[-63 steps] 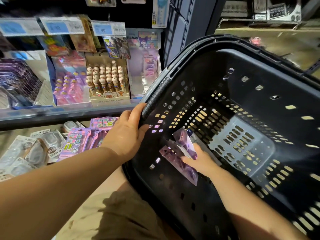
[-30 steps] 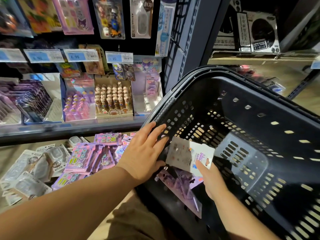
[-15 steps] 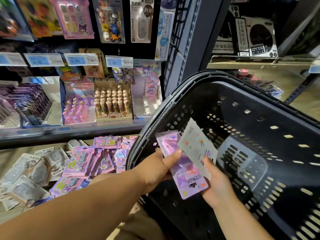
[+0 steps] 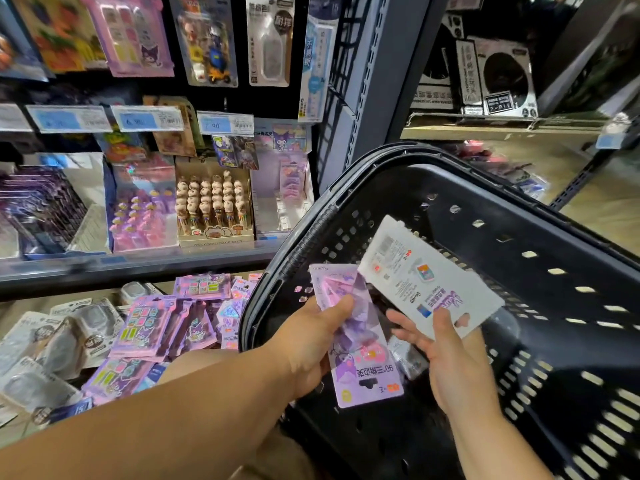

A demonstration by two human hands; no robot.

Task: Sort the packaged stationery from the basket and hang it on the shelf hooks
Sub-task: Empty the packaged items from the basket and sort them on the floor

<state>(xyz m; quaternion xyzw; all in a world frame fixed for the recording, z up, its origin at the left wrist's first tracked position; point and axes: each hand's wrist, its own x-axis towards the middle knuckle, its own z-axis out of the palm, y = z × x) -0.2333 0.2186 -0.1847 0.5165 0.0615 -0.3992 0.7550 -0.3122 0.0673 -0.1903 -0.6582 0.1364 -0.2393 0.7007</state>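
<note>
A black perforated basket [image 4: 519, 209] is tilted towards me on the right. My left hand [image 4: 311, 344] grips a purple packet [image 4: 360, 355] with a cartoon figure, held over the basket's near rim. My right hand [image 4: 446, 358] pinches a white packet [image 4: 426, 278], back side up, just right of the purple one; a small clear packet [image 4: 407, 358] shows under it. Packaged stationery hangs on hooks [image 4: 211, 39] at the upper left of the shelf.
Below the shelf edge [image 4: 138, 268] lie loose purple packs [image 4: 149, 327] and clear grey packs [image 4: 52, 344] in a heap at the lower left. Display boxes of pens [image 4: 211, 206] stand on the shelf. A grey upright [image 4: 374, 81] separates another bay with boxed goods [image 4: 495, 77].
My left hand left the basket rim and took the purple packet. My right hand lifted the white packet out of the basket. Both packets now sit higher, near the rim.
</note>
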